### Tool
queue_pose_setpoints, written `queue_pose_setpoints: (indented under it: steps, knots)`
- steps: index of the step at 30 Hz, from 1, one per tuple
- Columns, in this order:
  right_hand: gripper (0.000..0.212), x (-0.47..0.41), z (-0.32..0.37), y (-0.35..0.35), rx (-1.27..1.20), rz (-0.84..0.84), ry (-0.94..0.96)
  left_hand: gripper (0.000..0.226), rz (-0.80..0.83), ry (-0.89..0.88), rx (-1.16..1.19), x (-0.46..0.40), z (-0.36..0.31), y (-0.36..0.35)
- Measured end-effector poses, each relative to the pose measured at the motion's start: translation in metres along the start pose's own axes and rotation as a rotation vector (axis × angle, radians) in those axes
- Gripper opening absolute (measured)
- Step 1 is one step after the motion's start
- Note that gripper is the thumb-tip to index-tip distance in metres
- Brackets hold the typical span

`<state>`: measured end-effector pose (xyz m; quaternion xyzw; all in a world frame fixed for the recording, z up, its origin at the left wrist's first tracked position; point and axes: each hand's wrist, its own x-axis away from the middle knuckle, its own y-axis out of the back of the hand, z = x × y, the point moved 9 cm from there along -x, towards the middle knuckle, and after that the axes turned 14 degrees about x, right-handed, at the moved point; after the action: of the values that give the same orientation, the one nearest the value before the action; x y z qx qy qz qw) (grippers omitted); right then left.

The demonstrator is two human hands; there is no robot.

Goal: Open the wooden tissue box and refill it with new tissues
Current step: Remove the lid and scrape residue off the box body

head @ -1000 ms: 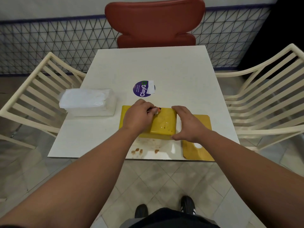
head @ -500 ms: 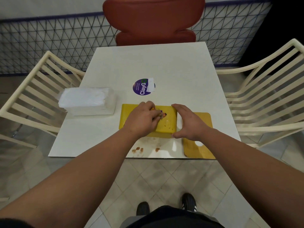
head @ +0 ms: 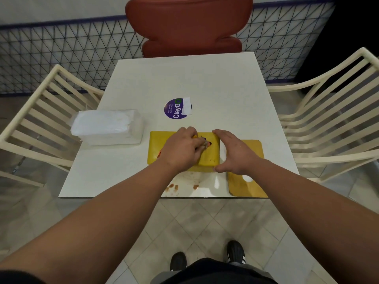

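The yellow wooden tissue box (head: pixel 211 155) lies flat near the front of the white table (head: pixel 184 78). My left hand (head: pixel 180 150) rests on top of it. Its fingers are curled, with the tips at a small dark and orange spot on the top face; what they pinch there is too small to make out. My right hand (head: pixel 235 153) clasps the box's right end, thumb at the near corner and fingers over the far corner. A flat yellow-brown panel (head: pixel 251 188) with an oval hole lies right of the box, partly under my right arm. A pack of white tissues (head: pixel 108 126) sits to the left.
A round purple sticker (head: pixel 177 108) is stuck on the table behind the box. Brown stains (head: pixel 172 187) mark the front edge. A red chair (head: pixel 188 23) stands at the far side, with cream slatted chairs at the left (head: pixel 41 119) and right (head: pixel 328 119).
My left hand's fingertips have slid a little to the right and nearer across the box top. My right hand keeps its hold on the box's right end.
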<state>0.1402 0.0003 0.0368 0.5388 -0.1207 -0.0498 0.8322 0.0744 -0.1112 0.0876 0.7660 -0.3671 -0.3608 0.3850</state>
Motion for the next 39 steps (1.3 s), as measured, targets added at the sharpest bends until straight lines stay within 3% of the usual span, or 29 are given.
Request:
queue_pose_setpoints:
  steps: [5, 7, 11, 17, 19, 23, 26, 29, 31, 35, 39]
  knots:
    - [0.115, -0.001, 0.0, -0.001, -0.017, -0.008, 0.005, 0.022, 0.23, -0.29, 0.038, 0.023, -0.028, -0.024]
    - [0.115, -0.001, 0.0, -0.001, -0.018, -0.014, 0.004, 0.023, 0.183, -0.231, 0.016, 0.01, -0.024, -0.019]
    - [0.115, -0.001, 0.0, 0.001, 0.0, -0.012, 0.008, 0.028, 0.048, 0.057, -0.035, -0.014, -0.004, -0.005]
    - [0.113, -0.002, 0.0, 0.0, -0.039, -0.016, 0.018, 0.027, 0.282, -0.285, 0.023, 0.016, -0.032, -0.028]
    - [0.113, -0.002, 0.0, 0.0, -0.039, -0.017, 0.013, 0.032, 0.209, -0.211, -0.008, -0.001, -0.025, -0.021]
    - [0.116, -0.001, 0.001, 0.002, -0.013, -0.012, 0.017, 0.032, 0.015, 0.142, -0.069, -0.029, 0.008, 0.0]
    - [0.115, -0.001, 0.002, 0.002, -0.013, -0.012, 0.011, 0.03, 0.003, 0.023, -0.023, -0.02, -0.011, -0.007]
    - [0.113, -0.002, 0.001, 0.0, -0.028, -0.009, 0.008, 0.033, 0.151, -0.21, 0.003, -0.008, -0.036, -0.029]
    - [0.114, -0.002, 0.002, 0.0, -0.029, -0.017, 0.008, 0.033, 0.085, -0.177, -0.022, -0.014, -0.03, -0.023]
    - [0.116, 0.0, 0.003, 0.002, -0.009, -0.023, 0.011, 0.025, -0.131, 0.148, -0.023, -0.019, 0.005, -0.001]
    - [0.115, 0.0, 0.003, 0.001, -0.027, -0.035, 0.007, 0.028, -0.063, 0.057, 0.001, -0.01, -0.02, -0.017]
